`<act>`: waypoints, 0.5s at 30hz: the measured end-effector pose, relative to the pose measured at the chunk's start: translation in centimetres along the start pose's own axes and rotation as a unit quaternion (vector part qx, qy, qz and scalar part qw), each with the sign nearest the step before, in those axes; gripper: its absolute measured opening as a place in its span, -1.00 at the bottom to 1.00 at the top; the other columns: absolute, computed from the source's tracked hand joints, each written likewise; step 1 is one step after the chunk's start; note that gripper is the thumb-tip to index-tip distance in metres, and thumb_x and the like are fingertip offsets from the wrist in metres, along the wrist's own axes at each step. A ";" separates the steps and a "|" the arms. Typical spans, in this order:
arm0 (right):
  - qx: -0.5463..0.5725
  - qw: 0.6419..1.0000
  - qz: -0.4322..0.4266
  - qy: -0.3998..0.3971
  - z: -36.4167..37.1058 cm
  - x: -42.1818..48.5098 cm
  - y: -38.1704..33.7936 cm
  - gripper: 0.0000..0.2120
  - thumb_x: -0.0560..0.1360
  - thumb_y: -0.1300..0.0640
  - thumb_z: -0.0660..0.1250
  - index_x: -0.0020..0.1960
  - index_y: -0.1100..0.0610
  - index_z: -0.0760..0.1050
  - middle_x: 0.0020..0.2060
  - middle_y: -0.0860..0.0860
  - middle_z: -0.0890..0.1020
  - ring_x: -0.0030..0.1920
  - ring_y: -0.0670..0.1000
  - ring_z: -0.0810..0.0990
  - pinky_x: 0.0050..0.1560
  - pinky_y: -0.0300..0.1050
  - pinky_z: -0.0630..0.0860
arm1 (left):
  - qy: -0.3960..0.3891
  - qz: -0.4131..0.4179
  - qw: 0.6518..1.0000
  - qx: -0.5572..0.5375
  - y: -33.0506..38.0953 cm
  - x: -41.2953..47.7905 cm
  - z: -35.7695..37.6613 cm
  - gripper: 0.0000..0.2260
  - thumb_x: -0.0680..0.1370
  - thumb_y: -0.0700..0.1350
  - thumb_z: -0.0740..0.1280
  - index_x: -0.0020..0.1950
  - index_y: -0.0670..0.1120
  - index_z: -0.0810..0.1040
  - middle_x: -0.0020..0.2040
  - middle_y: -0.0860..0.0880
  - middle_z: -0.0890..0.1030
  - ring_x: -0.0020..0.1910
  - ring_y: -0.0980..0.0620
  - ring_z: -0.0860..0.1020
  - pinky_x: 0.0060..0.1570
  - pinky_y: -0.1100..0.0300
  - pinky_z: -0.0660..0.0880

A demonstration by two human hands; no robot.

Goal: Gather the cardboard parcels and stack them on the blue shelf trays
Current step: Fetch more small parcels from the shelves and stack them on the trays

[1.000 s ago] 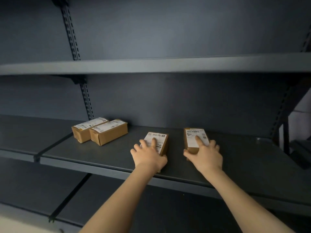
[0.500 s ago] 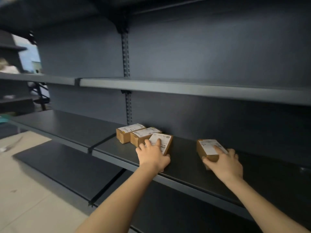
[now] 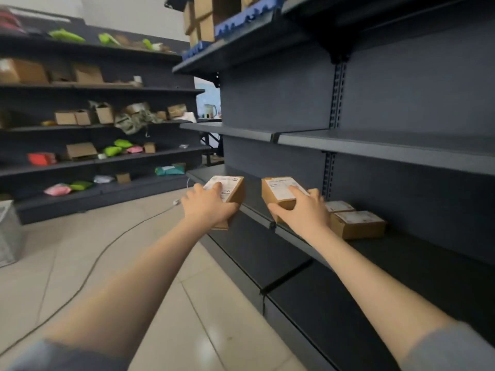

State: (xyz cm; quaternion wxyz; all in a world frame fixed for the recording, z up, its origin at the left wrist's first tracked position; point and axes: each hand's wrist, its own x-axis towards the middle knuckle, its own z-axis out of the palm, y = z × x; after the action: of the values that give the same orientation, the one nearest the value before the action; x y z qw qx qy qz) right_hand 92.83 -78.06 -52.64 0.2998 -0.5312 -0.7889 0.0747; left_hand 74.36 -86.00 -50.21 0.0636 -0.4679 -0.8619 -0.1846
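Note:
My left hand [image 3: 207, 207] grips a small cardboard parcel [image 3: 232, 189] with a white label, held in the air in front of the dark shelf. My right hand [image 3: 304, 210] grips a second labelled parcel [image 3: 278, 190] over the shelf's front edge. Two more small parcels [image 3: 357, 223] lie side by side on the dark shelf [image 3: 401, 253], just right of my right hand. High up at the top, blue shelf trays [image 3: 241, 24] sit on the upper shelf with stacked cardboard boxes [image 3: 202, 18] on them.
A second dark shelving unit [image 3: 101, 124] stands at the left, holding cardboard boxes and coloured mailer bags. A cable [image 3: 88, 271] trails across the tiled floor. A pale container [image 3: 9, 231] stands at the far left. An empty middle shelf [image 3: 388, 145] runs above my hands.
Both hands have lifted their parcels off the shelf and carried them left, past the two resting parcels. My view has swung left, showing the aisle, the other shelving and the blue trays.

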 end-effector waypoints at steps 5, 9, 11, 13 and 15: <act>0.066 0.997 -0.038 -0.032 -0.1 2.5 -9.1 -0.29 0.42 -0.37 0.23 0.47 -0.06 0.23 0.29 0.13 0.33 0.28 0.16 0.35 0.17 0.04 0.46 | 0.005 -0.052 0.999 -0.005 -4.6 3.1 -5.5 -0.42 0.45 0.24 0.25 0.41 0.06 0.29 0.21 -0.20 0.41 0.24 -0.22 0.39 0.21 -0.04 0.30; 0.079 0.995 -0.044 -0.047 -3.9 4.7 -15.3 -0.29 0.43 -0.36 0.23 0.47 -0.07 0.22 0.29 0.11 0.30 0.27 0.13 0.33 0.15 -0.01 0.46 | 0.003 -0.090 0.996 -0.008 -6.1 6.2 -12.4 -0.41 0.43 0.25 0.25 0.41 0.07 0.30 0.21 -0.18 0.42 0.23 -0.21 0.40 0.21 -0.04 0.31; 0.084 0.994 -0.039 -0.064 -6.3 6.0 -18.1 -0.30 0.43 -0.35 0.23 0.47 -0.07 0.22 0.29 0.10 0.30 0.27 0.12 0.32 0.15 -0.02 0.46 | -0.005 -0.103 0.995 -0.014 -5.8 7.8 -16.2 -0.41 0.42 0.26 0.25 0.40 0.07 0.30 0.24 -0.18 0.42 0.26 -0.21 0.38 0.23 -0.05 0.30; 0.085 0.993 -0.038 -0.077 -9.4 7.8 -20.9 -0.30 0.43 -0.36 0.22 0.47 -0.08 0.22 0.29 0.10 0.30 0.27 0.11 0.32 0.16 -0.03 0.46 | -0.007 -0.106 0.994 -0.017 -5.1 9.3 -20.5 -0.40 0.42 0.26 0.25 0.40 0.08 0.30 0.24 -0.17 0.42 0.26 -0.20 0.38 0.22 -0.05 0.31; 0.081 0.993 -0.042 -0.076 -13.2 10.3 -23.6 -0.28 0.42 -0.38 0.21 0.48 -0.10 0.20 0.29 0.10 0.30 0.28 0.11 0.33 0.18 -0.03 0.47 | 0.000 -0.105 0.994 -0.018 -4.4 10.8 -25.2 -0.40 0.42 0.27 0.25 0.41 0.09 0.29 0.24 -0.16 0.42 0.25 -0.18 0.39 0.22 -0.04 0.32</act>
State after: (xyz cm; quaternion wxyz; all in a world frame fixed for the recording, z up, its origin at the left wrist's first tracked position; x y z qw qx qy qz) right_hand 78.76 -81.67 -27.64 0.2836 -0.4644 -0.8224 0.1661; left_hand 63.12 -89.19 -25.02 0.0356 -0.3756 -0.9029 -0.2062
